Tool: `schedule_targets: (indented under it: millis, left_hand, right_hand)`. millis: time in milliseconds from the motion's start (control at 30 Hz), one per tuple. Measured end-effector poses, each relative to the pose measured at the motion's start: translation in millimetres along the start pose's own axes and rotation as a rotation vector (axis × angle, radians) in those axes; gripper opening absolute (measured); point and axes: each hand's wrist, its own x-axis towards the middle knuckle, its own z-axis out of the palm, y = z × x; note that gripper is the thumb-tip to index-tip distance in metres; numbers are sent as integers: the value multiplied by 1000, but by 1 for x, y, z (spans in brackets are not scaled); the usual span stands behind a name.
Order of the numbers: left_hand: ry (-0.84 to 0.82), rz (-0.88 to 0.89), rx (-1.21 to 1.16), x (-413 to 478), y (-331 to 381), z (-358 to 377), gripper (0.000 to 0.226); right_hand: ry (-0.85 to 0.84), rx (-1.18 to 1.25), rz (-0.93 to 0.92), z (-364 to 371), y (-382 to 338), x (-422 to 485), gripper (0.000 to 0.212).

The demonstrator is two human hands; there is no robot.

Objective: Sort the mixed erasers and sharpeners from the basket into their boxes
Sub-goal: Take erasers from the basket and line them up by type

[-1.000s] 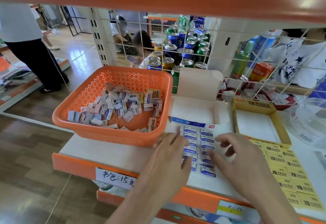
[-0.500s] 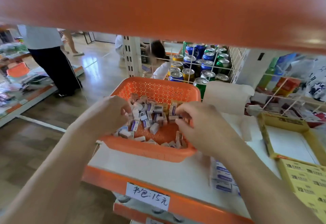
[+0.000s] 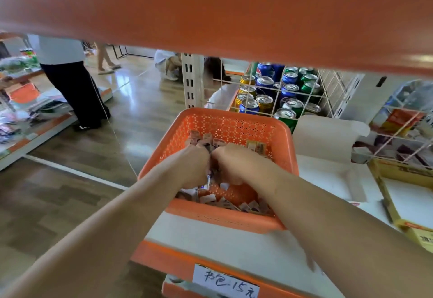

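Two hands in one basket; grip unverified.
Fingers of left hand (image 3: 194,168) and right hand (image 3: 236,166) curl into the erasers and sharpeners (image 3: 206,198), hold not visible. Orange basket (image 3: 234,122) contains these, too many to count. Beside it: white box (image 3: 328,175), yellow box (image 3: 410,204), both open.

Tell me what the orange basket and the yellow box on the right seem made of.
The basket looks like moulded plastic, matt orange, its walls pierced with small holes. The yellow box is probably printed cardboard: folded flaps, plain white inside.
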Motion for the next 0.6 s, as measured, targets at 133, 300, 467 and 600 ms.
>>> schedule_targets:
  millis: [133, 300, 467, 600]
  left_hand:
    - [-30, -39, -74, 0, 2, -3, 29]
    - [-96, -70, -118, -2, 5, -3, 48]
    - [10, -3, -222, -5, 6, -6, 27]
    - [29, -60, -287, -1, -2, -4, 25]
  right_hand:
    - [-9, -6, 46, 6, 5, 1, 20]
    - [49, 35, 89, 9, 8, -1, 27]
    - [124, 44, 88, 10, 4, -4, 26]
    - [23, 46, 145, 1, 4, -3, 36]
